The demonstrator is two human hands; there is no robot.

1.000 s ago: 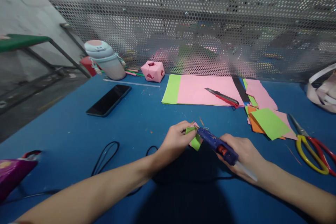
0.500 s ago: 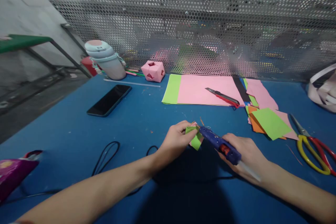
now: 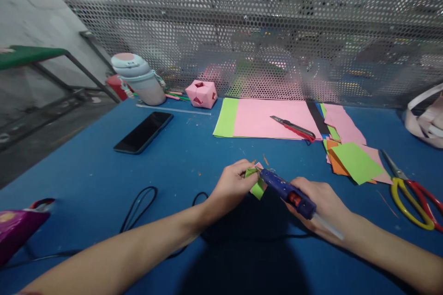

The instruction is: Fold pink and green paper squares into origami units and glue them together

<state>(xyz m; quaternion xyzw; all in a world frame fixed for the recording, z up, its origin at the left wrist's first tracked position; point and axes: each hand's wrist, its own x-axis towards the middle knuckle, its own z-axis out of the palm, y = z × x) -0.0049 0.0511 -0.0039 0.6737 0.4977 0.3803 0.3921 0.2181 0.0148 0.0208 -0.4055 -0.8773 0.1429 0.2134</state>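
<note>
My left hand (image 3: 235, 183) pinches a small green and pink paper piece (image 3: 258, 189) above the middle of the blue table. My right hand (image 3: 320, 200) is wrapped round a dark blue glue gun (image 3: 285, 190), with a clear glue stick (image 3: 328, 227) jutting from its back end. The gun's nozzle points left and meets the upper part of the paper piece by my left fingertips; whether it touches is too small to tell. Orange scraps (image 3: 266, 159) lie just beyond the paper.
Pink and green sheets (image 3: 259, 117) with a red cutter (image 3: 294, 128) lie behind my hands. Cut squares (image 3: 358, 161) and scissors (image 3: 411, 198) are at right. A phone (image 3: 143, 132), bottle (image 3: 140, 80) and pink paper shape (image 3: 201, 93) stand left. A black cable (image 3: 138, 207) crosses the front.
The glue gun and my right hand have shifted slightly left, bringing the nozzle closer over the paper piece. My left hand keeps its pinch in nearly the same spot.
</note>
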